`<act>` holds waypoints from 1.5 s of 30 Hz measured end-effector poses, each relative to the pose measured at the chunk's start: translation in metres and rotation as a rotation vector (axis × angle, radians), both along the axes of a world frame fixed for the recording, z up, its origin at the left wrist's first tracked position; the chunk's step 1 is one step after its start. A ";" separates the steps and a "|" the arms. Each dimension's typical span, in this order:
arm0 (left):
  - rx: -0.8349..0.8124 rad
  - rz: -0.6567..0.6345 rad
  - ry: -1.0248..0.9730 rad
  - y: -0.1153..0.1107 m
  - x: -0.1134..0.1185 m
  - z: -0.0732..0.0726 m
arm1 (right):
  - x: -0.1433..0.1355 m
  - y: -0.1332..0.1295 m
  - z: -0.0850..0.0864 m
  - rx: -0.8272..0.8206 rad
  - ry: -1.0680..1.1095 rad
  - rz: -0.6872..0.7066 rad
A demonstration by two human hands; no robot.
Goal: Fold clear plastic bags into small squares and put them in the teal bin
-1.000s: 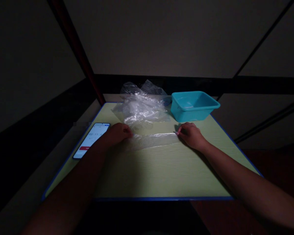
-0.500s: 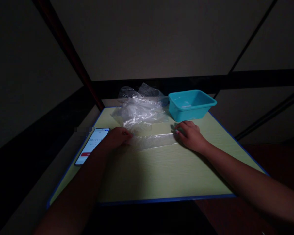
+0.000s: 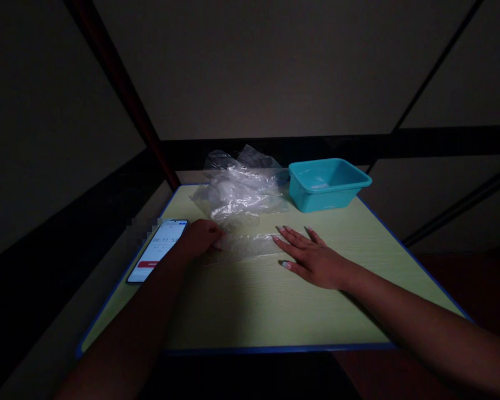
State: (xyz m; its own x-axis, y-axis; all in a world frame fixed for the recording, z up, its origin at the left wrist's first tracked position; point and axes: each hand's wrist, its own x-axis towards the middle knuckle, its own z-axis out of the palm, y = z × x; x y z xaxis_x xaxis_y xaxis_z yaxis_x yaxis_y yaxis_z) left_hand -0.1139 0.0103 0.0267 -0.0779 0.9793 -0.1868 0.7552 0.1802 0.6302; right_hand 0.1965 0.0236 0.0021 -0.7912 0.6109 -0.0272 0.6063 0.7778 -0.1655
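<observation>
A clear plastic bag (image 3: 250,247), folded into a flat strip, lies across the middle of the table. My left hand (image 3: 202,239) pinches its left end between thumb and fingers. Over the strip's right end, my right hand (image 3: 312,256) lies flat with its fingers spread, palm down. Just behind the strip is a loose heap of crumpled clear plastic bags (image 3: 244,191).
The pale table (image 3: 275,311) has a blue edge. A turquoise plastic basin (image 3: 325,194) stands at the back right. Near the left edge lies a phone (image 3: 162,250) with a timer showing, partly behind my left forearm. A wall rises behind the table.
My right hand has come toward me and left along the strip, its curled fingers now spread flat. My left hand stays at the left end. The view has shifted slightly.
</observation>
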 end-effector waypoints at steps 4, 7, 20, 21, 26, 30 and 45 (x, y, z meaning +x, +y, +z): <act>0.000 0.001 0.046 0.000 -0.003 -0.001 | 0.000 0.001 0.000 -0.008 -0.038 -0.007; 0.048 0.057 0.113 0.000 -0.004 0.002 | 0.000 0.001 0.000 -0.003 -0.027 -0.005; 0.418 -0.772 0.325 -0.052 0.108 -0.024 | 0.001 0.002 -0.003 0.005 -0.042 -0.004; 0.374 -0.761 0.338 -0.051 0.108 -0.026 | 0.001 0.002 -0.004 0.007 -0.043 -0.003; 0.315 -0.631 0.395 -0.047 0.100 -0.032 | 0.002 0.002 -0.005 0.019 -0.042 0.005; 0.320 -0.567 0.423 -0.050 0.097 -0.034 | 0.001 0.002 -0.004 0.003 -0.051 -0.004; 0.079 -0.417 0.480 -0.050 0.071 -0.022 | 0.003 0.001 0.001 0.015 -0.036 0.025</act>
